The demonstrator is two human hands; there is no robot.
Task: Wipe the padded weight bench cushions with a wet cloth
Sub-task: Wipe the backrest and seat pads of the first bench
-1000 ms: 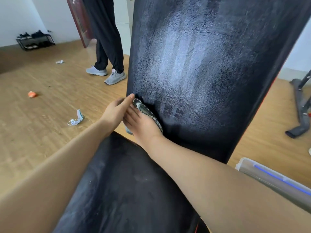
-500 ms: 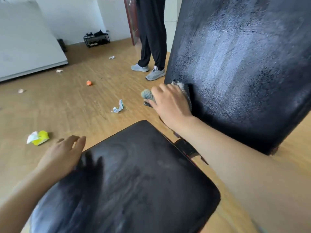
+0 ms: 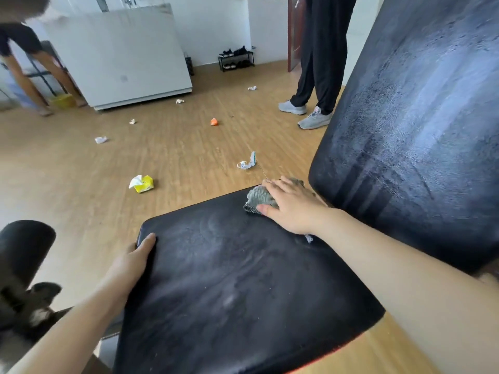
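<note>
The black padded seat cushion (image 3: 229,287) lies flat in front of me, with faint streaks on it. The tilted back cushion (image 3: 421,130) rises at the right, marked with wet streaks. My right hand (image 3: 291,206) lies flat on a grey cloth (image 3: 259,197) at the seat's far right corner, fingers spread over it. My left hand (image 3: 129,265) holds the seat's left edge, thumb on top, fingers hidden under the rim.
A black foam roller pad (image 3: 24,249) sits at the lower left. Scraps of paper, a yellow tissue pack (image 3: 141,184) and an orange bit (image 3: 214,121) litter the wooden floor. A person in dark trousers (image 3: 321,58) stands behind the bench; another person (image 3: 24,63) is at far left by a white board (image 3: 124,58).
My right hand has brought the cloth down from the back cushion onto the seat's far corner. My left hand has moved onto the seat's left edge. The view has swung left.
</note>
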